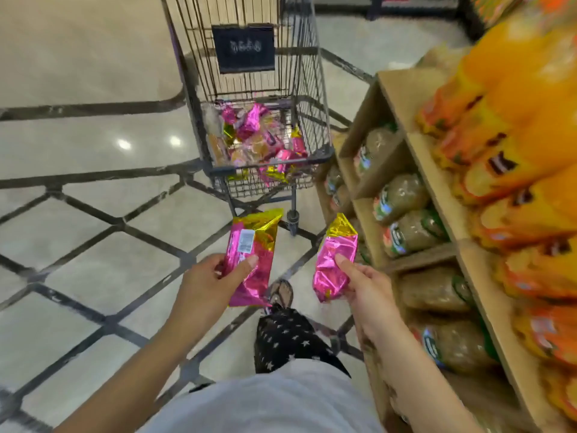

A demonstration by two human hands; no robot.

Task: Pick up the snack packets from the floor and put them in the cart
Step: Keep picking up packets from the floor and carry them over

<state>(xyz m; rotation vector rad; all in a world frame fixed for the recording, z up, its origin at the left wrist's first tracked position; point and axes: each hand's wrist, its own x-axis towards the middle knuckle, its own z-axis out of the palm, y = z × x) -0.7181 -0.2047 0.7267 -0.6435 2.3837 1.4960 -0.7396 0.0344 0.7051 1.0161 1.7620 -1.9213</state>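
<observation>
Left hand (212, 276) grips pink-gold snack packet (253, 260), frame centre. Right hand (362, 285) grips second packet (334, 264) beside it. Wire cart (321, 98) above both, more packets (259, 139) inside. Shelf (415, 126) right, stocked.

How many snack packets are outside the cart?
2: the labelled packet in the left hand, the plain packet in the right hand, both short of the cart. Others may lie out of view.

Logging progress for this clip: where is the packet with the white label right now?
Head view, lower centre: the labelled packet is held in the left hand, short of the cart, left of the second packet in the right hand.
</observation>
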